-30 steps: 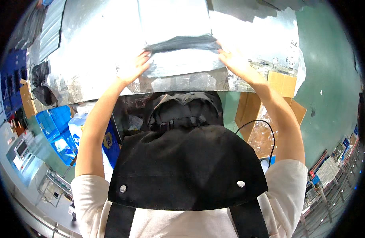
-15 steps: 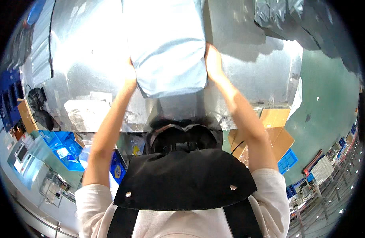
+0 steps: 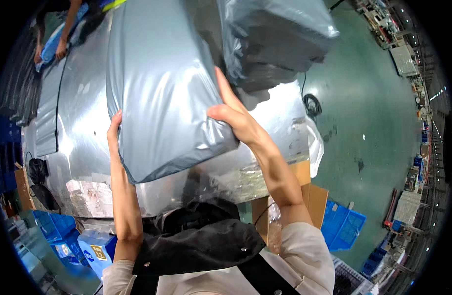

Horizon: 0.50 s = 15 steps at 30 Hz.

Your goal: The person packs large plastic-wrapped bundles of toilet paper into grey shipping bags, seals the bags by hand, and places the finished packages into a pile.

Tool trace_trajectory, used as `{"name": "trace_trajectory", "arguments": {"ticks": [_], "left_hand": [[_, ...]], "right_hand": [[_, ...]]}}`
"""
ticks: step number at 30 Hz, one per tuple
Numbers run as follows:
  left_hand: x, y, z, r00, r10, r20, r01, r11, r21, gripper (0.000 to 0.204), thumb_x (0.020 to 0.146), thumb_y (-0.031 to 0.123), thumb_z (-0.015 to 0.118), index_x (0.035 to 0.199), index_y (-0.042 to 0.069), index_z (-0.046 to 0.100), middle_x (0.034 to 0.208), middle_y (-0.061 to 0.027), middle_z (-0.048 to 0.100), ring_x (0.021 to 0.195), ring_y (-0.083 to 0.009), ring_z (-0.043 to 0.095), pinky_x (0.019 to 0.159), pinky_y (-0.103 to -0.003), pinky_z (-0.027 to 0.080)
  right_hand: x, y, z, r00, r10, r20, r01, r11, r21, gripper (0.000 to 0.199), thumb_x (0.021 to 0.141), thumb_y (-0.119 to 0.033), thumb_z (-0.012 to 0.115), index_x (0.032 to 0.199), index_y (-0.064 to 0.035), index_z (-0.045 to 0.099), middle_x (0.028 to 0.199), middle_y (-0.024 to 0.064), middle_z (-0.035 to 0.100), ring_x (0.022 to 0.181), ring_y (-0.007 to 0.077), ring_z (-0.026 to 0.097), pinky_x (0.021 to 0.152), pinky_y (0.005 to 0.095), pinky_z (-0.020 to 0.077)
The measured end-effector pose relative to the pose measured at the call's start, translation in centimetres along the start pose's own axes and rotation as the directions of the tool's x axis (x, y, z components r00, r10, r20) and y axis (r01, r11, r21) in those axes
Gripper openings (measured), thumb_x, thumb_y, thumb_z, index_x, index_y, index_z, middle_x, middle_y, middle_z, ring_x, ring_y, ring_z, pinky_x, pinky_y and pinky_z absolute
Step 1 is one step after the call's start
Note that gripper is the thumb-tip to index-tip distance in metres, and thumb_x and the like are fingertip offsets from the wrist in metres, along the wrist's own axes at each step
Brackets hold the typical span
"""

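Note:
A bulky grey plastic mailer parcel (image 3: 159, 93), smooth and tightly filled, fills the upper middle of the head view. I hold it between both hands over the metal table. My left hand (image 3: 115, 123) presses against its left side, with most of its fingers hidden behind or under the parcel. On the right side, my right hand (image 3: 235, 113) grips the near right part, its thumb on the creased top face and a finger stretched along the side. A second grey plastic parcel (image 3: 280, 39) lies just beyond, to the right.
Flat grey bags (image 3: 50, 113) lie along the left of the metal table (image 3: 83, 142). Another person's hands (image 3: 61, 49) handle something blue at the far left. A cardboard box (image 3: 314, 201) and blue crate (image 3: 343, 223) stand below right. A black cable coil (image 3: 312, 104) lies on the floor.
The parcel appears larger and tilted, and sits further left in view. My right thumb has come onto its top. The view has shifted, showing more floor at right and another person's hands.

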<state>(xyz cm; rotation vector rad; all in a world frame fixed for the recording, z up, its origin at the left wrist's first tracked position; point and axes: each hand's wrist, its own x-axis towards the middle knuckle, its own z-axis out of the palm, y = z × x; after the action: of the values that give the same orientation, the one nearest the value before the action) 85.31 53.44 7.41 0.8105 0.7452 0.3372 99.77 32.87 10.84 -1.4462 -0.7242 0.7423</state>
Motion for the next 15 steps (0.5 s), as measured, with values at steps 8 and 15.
{"name": "trace_trajectory", "arguments": {"ticks": [8,15], "left_hand": [[4.6,9.1,25.2,0.711,0.457,0.535,-0.605,0.784,0.135,0.046,0.083,0.038,0.046,0.116,0.006,0.049,0.103,-0.0143,0.056,0.095,-0.0164,0.052,0.077,-0.035,0.045],[7.9,10.8,32.2,0.8,0.389,0.456,-0.534,0.809,0.246,0.059,0.075,0.044,0.054,0.119,0.006,0.045,0.115,-0.0172,0.047,0.111,-0.0286,0.04,0.088,-0.048,0.033]], "right_hand": [[-3.8,-15.1,-14.0,0.553,-0.455,-0.697,0.554,0.827,-0.1,0.044,0.084,-0.039,0.039,0.106,-0.0025,0.049,0.088,0.0099,0.056,0.079,0.0198,0.055,0.073,0.0319,0.0461],[7.5,-14.6,-18.9,0.776,-0.244,-0.582,0.479,0.828,0.291,0.055,0.085,-0.04,0.041,0.119,0.0033,0.042,0.119,0.0177,0.046,0.106,0.031,0.047,0.092,0.0402,0.0375]]}}
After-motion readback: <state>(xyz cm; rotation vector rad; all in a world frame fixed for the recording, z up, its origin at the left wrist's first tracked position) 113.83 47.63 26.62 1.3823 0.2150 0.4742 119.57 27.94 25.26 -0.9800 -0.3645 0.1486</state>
